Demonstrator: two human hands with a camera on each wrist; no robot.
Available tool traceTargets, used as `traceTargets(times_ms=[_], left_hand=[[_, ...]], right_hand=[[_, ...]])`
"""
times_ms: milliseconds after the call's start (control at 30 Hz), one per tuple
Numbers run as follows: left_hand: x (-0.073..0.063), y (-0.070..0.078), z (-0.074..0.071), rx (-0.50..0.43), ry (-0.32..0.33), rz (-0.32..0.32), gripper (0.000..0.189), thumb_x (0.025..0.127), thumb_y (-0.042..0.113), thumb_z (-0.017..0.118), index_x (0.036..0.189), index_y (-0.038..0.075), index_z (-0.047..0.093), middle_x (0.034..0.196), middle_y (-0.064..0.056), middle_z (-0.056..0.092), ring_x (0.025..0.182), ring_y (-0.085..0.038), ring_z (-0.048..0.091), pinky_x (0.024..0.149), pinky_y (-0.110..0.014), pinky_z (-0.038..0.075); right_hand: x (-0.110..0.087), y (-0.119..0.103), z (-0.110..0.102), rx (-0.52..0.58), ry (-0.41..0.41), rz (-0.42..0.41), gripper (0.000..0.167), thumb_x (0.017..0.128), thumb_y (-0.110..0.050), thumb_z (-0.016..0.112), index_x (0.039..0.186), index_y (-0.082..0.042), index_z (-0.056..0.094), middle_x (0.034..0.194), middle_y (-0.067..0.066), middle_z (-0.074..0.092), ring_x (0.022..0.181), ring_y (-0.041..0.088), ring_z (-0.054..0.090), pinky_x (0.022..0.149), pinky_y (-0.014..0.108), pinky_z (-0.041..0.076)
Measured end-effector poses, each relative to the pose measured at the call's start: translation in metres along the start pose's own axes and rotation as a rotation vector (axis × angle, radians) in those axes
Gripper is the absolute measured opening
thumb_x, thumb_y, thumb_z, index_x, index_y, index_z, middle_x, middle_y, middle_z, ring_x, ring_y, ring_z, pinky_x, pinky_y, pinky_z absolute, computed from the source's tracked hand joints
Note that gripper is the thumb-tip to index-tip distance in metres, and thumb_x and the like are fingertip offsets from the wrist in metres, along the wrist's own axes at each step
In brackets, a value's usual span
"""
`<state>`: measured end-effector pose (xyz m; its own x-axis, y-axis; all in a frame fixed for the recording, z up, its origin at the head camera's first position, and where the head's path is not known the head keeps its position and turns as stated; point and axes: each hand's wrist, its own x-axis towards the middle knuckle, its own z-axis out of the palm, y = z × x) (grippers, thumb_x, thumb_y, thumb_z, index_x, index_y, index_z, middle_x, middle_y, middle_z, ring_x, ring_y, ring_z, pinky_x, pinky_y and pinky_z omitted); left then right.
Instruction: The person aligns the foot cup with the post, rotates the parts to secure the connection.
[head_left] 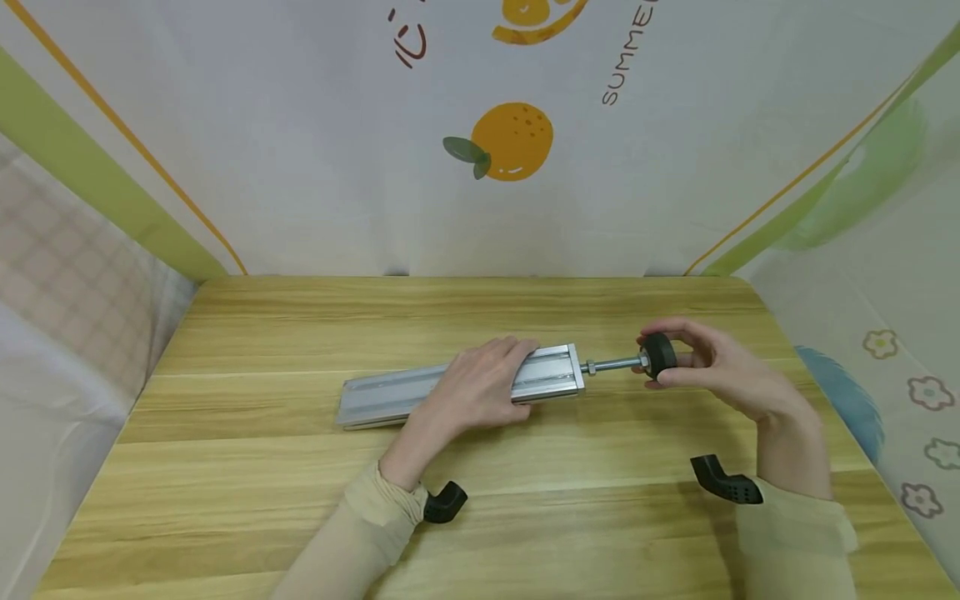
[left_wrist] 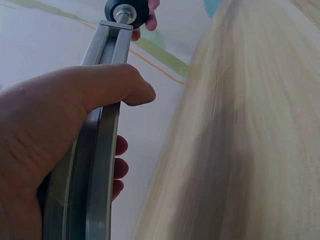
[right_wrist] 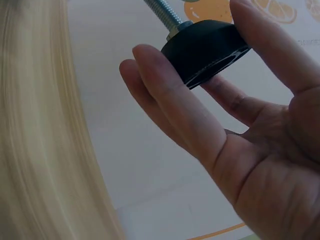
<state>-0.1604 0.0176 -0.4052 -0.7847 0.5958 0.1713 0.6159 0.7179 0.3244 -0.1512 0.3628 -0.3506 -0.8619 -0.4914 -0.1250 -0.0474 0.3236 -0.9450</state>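
A length of silver aluminium profile (head_left: 551,372) lies across the middle of the head view, slightly tilted up to the right. My left hand (head_left: 480,387) grips it round its right half, the thumb over one side and fingertips showing past the other in the left wrist view. From the profile's right end plate sticks a threaded rod (head_left: 618,364) with a nut near the plate. At the rod's outer end sits a round black levelling foot (right_wrist: 205,47). The right hand (head_left: 723,367) pinches this foot by its rim, thumb on one side, fingers on the other; its hollow underside faces the palm.
Beneath both hands is a wood-grain table (head_left: 585,517). A white curtain (head_left: 315,167) printed with oranges hangs along its back edge, and more printed cloth (head_left: 892,333) stands at the right. Black wrist mounts (head_left: 446,502) sit at both sleeves.
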Motion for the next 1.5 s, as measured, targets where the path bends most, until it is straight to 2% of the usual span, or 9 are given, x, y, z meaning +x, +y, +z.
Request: traceTargets(times_ms=[167, 267, 533, 767, 900, 1033, 1233, 1400, 1500], left_hand=[[0.000, -0.001, 0.001, -0.001, -0.013, -0.003, 0.083, 0.075, 0.038, 0.086, 0.147, 0.017, 0.051, 0.125, -0.005, 0.069, 0.105, -0.020, 0.068, 0.081, -0.039, 0.059], [-0.001, -0.002, 0.002, 0.002, -0.023, -0.008, 0.082, 0.074, 0.038, 0.086, 0.146, 0.017, 0.051, 0.124, -0.004, 0.069, 0.104, -0.020, 0.068, 0.082, -0.038, 0.059], [0.000, -0.005, 0.005, 0.018, -0.044, -0.001, 0.078, 0.074, 0.037, 0.086, 0.142, 0.016, 0.053, 0.114, -0.002, 0.069, 0.096, -0.017, 0.065, 0.074, -0.034, 0.057], [-0.001, -0.006, 0.008, 0.034, -0.087, -0.004, 0.081, 0.075, 0.039, 0.087, 0.144, 0.016, 0.052, 0.119, -0.004, 0.069, 0.098, -0.019, 0.067, 0.074, -0.035, 0.057], [-0.002, -0.007, 0.011, 0.038, -0.106, -0.008, 0.081, 0.076, 0.040, 0.086, 0.145, 0.016, 0.052, 0.119, -0.004, 0.070, 0.100, -0.022, 0.068, 0.077, -0.038, 0.058], [-0.003, -0.008, 0.013, 0.038, -0.107, -0.002, 0.079, 0.075, 0.040, 0.086, 0.143, 0.017, 0.053, 0.121, -0.004, 0.071, 0.101, -0.023, 0.069, 0.080, -0.040, 0.059], [-0.003, -0.010, 0.017, 0.062, -0.121, 0.013, 0.079, 0.075, 0.041, 0.086, 0.143, 0.017, 0.053, 0.114, -0.002, 0.071, 0.096, -0.021, 0.069, 0.075, -0.038, 0.058], [-0.003, -0.011, 0.019, 0.072, -0.117, 0.027, 0.077, 0.075, 0.039, 0.086, 0.141, 0.017, 0.055, 0.109, -0.001, 0.070, 0.090, -0.019, 0.068, 0.072, -0.036, 0.057], [-0.003, -0.011, 0.019, 0.067, -0.120, 0.029, 0.076, 0.074, 0.039, 0.086, 0.140, 0.017, 0.055, 0.107, -0.001, 0.070, 0.089, -0.018, 0.067, 0.073, -0.036, 0.057]], right_hand=[[0.003, 0.009, -0.003, 0.007, -0.028, 0.015, 0.056, 0.096, 0.004, 0.063, 0.148, -0.004, 0.042, 0.128, 0.009, 0.060, 0.109, 0.030, 0.074, 0.094, 0.037, 0.060], [0.005, 0.012, -0.003, -0.017, -0.038, 0.021, 0.056, 0.096, 0.002, 0.065, 0.147, -0.005, 0.043, 0.130, 0.009, 0.057, 0.109, 0.031, 0.073, 0.093, 0.035, 0.060], [0.007, 0.015, 0.000, -0.086, -0.049, 0.060, 0.057, 0.095, -0.003, 0.069, 0.145, -0.004, 0.043, 0.138, 0.000, 0.051, 0.113, 0.020, 0.071, 0.087, 0.032, 0.058], [0.011, 0.021, 0.002, -0.164, -0.055, 0.093, 0.056, 0.092, -0.009, 0.075, 0.141, -0.002, 0.049, 0.140, 0.017, 0.053, 0.112, 0.013, 0.068, 0.086, 0.032, 0.058], [0.012, 0.024, 0.002, -0.213, -0.057, 0.100, 0.060, 0.090, -0.011, 0.078, 0.141, 0.001, 0.049, 0.141, 0.021, 0.053, 0.112, 0.012, 0.066, 0.086, 0.031, 0.057], [0.013, 0.025, 0.003, -0.248, -0.066, 0.090, 0.060, 0.089, -0.012, 0.079, 0.140, 0.001, 0.051, 0.136, 0.020, 0.057, 0.110, 0.014, 0.064, 0.084, 0.030, 0.057], [0.015, 0.026, 0.004, -0.280, -0.092, 0.075, 0.057, 0.087, -0.013, 0.081, 0.135, 0.003, 0.055, 0.129, 0.021, 0.061, 0.110, 0.021, 0.064, 0.082, 0.029, 0.059], [0.019, 0.029, 0.003, -0.318, -0.114, 0.094, 0.059, 0.086, -0.016, 0.083, 0.134, 0.004, 0.055, 0.128, 0.022, 0.062, 0.112, 0.029, 0.062, 0.082, 0.029, 0.059], [0.020, 0.030, 0.003, -0.335, -0.124, 0.109, 0.060, 0.085, -0.018, 0.083, 0.134, 0.003, 0.055, 0.127, 0.021, 0.063, 0.113, 0.030, 0.062, 0.083, 0.028, 0.059]])
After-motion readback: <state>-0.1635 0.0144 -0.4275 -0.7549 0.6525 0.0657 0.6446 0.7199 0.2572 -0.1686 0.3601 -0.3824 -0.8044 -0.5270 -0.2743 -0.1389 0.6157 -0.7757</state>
